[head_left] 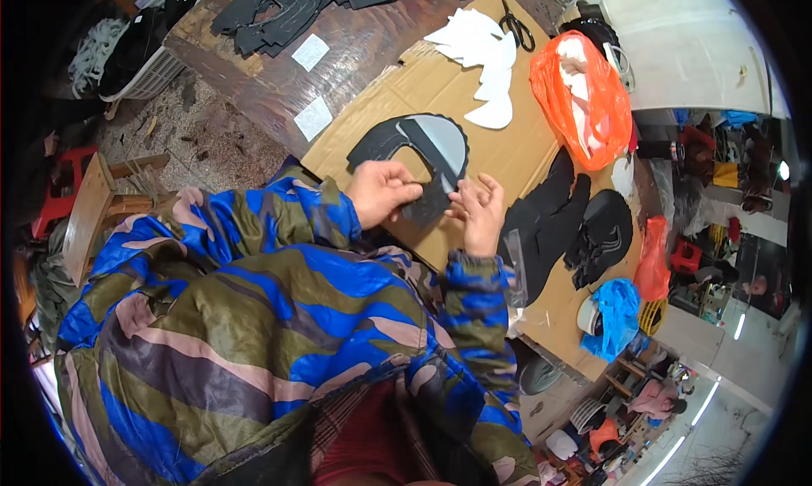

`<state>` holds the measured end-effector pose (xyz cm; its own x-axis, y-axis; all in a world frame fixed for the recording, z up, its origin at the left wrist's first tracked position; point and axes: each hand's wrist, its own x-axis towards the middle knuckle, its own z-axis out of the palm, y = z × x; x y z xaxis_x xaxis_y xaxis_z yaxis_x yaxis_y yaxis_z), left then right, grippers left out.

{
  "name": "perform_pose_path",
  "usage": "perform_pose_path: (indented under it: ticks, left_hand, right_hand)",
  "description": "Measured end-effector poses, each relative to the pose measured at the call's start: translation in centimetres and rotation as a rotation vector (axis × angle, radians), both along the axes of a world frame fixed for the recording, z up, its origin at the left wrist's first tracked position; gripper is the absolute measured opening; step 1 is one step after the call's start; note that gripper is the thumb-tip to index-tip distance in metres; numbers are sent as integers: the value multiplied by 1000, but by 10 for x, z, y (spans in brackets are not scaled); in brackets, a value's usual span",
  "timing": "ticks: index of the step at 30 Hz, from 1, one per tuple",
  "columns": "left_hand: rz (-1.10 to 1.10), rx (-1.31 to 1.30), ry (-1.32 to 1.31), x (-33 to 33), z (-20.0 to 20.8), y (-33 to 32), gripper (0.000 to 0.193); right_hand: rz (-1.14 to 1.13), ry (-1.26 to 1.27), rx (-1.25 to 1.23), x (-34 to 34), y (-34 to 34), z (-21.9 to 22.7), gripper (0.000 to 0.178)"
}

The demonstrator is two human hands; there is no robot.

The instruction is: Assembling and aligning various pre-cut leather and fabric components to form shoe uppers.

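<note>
A U-shaped black shoe upper [381, 141] with a light grey panel [446, 141] lies on the cardboard in front of me. My left hand [383, 194] is closed, its thumb and forefinger pinching the upper near the inner edge of its curve. At the upper's near right end, the thumb and forefinger of my right hand [480, 211] come together on its edge, with the other fingers curled loosely and raised. Whether a small separate piece sits between those right fingertips is too small to tell.
Cardboard [355, 122] covers part of the wooden table [245, 42]. Beyond the upper are white cut pieces [492, 67], black scissors [518, 29] and an orange plastic bag [584, 105]. Black fabric pieces [541, 219] and a blue bag [615, 317] lie at right. Stacked black uppers [271, 21] rest far left.
</note>
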<state>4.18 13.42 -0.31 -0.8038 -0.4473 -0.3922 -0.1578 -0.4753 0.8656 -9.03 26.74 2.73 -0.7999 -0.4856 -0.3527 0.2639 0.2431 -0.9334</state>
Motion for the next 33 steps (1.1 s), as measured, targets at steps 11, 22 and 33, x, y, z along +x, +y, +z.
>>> perform_pose_path:
  ticks: [11, 22, 33]
  left_hand:
    - [-681, -1275, -85, -18, 25, -58, 46]
    - [-690, -1595, -191, -15, -28, -98, 137]
    - [-691, -1573, -192, -13, -29, -99, 138]
  right_hand:
    - [108, 492, 231, -15, -15, -61, 39]
    - [324, 962, 392, 2, -85, -48, 50]
    - [404, 1078, 310, -3, -68, -60, 32]
